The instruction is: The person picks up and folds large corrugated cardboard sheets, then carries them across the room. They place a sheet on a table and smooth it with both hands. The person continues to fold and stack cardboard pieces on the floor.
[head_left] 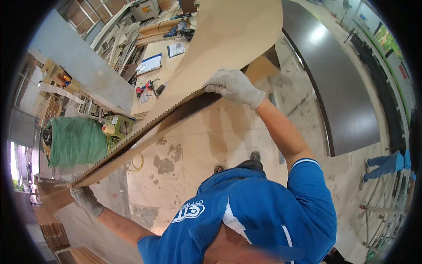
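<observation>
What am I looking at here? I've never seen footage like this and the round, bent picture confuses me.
There is no machine here, only a person at work. A wide fisheye camera worn on the person's head looks down, so straight edges curve near the rim and the blue shirt fills the bottom.

Both hands wear light work gloves. The left hand grips the near end of a long, thin, flexible brown sheet with a ridged edge; the right hand holds it higher up, where it bends upward.

Below is a stained workshop floor. To the left stand a green wrapped roll and a workbench with papers and small tools. A large dark panel lies to the right.
</observation>
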`<act>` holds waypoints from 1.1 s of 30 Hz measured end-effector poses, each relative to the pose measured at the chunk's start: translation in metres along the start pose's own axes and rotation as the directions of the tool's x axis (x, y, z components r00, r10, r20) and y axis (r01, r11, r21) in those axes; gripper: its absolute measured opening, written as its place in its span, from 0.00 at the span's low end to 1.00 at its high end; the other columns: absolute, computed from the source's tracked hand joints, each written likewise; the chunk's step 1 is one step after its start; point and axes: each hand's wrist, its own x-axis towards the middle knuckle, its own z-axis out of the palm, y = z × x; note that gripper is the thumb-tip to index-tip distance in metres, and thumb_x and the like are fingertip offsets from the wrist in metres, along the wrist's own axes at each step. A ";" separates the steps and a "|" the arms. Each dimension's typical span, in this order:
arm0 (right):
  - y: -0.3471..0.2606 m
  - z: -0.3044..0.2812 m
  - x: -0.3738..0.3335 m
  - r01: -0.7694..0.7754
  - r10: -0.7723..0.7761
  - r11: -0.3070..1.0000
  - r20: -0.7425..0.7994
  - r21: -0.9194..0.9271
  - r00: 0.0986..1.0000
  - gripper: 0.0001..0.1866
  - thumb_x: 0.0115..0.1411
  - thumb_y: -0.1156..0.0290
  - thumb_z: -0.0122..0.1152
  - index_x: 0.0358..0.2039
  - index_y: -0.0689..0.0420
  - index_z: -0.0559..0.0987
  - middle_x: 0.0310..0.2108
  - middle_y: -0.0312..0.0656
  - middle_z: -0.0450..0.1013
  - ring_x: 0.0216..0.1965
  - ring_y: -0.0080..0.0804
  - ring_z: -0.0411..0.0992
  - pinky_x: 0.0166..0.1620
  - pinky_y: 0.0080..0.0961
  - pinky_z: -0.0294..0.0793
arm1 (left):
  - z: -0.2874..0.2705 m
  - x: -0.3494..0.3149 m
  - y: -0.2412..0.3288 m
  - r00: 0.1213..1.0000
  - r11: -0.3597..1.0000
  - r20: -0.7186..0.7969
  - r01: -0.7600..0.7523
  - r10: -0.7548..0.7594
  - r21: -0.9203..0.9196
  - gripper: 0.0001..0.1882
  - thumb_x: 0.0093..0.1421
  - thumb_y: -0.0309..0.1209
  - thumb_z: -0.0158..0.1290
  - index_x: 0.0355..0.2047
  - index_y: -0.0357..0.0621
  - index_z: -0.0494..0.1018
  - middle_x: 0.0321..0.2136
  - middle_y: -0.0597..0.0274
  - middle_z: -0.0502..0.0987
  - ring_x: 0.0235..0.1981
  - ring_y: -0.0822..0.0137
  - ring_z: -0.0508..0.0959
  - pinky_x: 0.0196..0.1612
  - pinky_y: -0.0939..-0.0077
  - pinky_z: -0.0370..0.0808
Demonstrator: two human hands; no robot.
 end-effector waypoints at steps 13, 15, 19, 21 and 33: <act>0.006 -0.264 -0.070 0.164 -0.296 0.923 -0.369 -0.348 0.881 0.17 0.60 0.68 0.57 0.50 0.56 0.76 0.38 0.42 0.77 0.41 0.38 0.74 0.50 0.34 0.74 | 0.088 -0.146 0.128 0.846 0.997 0.527 -0.054 0.077 -0.058 0.18 0.55 0.33 0.65 0.43 0.37 0.74 0.34 0.60 0.76 0.33 0.66 0.75 0.30 0.69 0.74; 0.034 -0.288 -0.112 -0.005 -0.257 0.922 -0.621 -0.387 0.741 0.17 0.59 0.67 0.59 0.48 0.57 0.77 0.38 0.43 0.77 0.40 0.37 0.74 0.49 0.34 0.73 | 0.162 -0.182 0.158 0.771 0.994 0.628 -0.102 0.109 -0.048 0.13 0.55 0.31 0.64 0.35 0.37 0.75 0.26 0.59 0.76 0.23 0.66 0.75 0.24 0.73 0.73; 0.078 -0.273 -0.215 -0.077 0.142 0.989 -0.956 0.126 0.257 0.22 0.55 0.61 0.67 0.48 0.57 0.77 0.50 0.47 0.73 0.51 0.42 0.71 0.50 0.34 0.70 | 0.326 -0.271 0.224 0.648 0.977 0.759 -0.194 0.056 0.093 0.11 0.51 0.31 0.61 0.31 0.37 0.76 0.23 0.61 0.76 0.20 0.70 0.74 0.22 0.78 0.71; 0.073 -0.240 -0.287 -0.192 0.445 0.893 -0.741 0.406 0.502 0.34 0.54 0.63 0.69 0.59 0.61 0.69 0.60 0.48 0.64 0.57 0.43 0.67 0.56 0.36 0.68 | 0.409 -0.323 0.253 0.468 0.997 0.882 -0.078 0.052 -0.017 0.13 0.49 0.28 0.59 0.34 0.33 0.77 0.28 0.63 0.79 0.28 0.72 0.77 0.33 0.79 0.74; 0.001 -0.204 -0.526 -0.245 0.809 0.527 -0.392 0.814 0.437 0.25 0.54 0.63 0.71 0.48 0.63 0.75 0.44 0.41 0.75 0.46 0.32 0.73 0.50 0.31 0.72 | 0.610 -0.636 0.380 -0.293 0.841 0.881 0.507 0.372 -0.187 0.20 0.56 0.29 0.62 0.49 0.37 0.76 0.37 0.61 0.81 0.40 0.71 0.77 0.45 0.75 0.74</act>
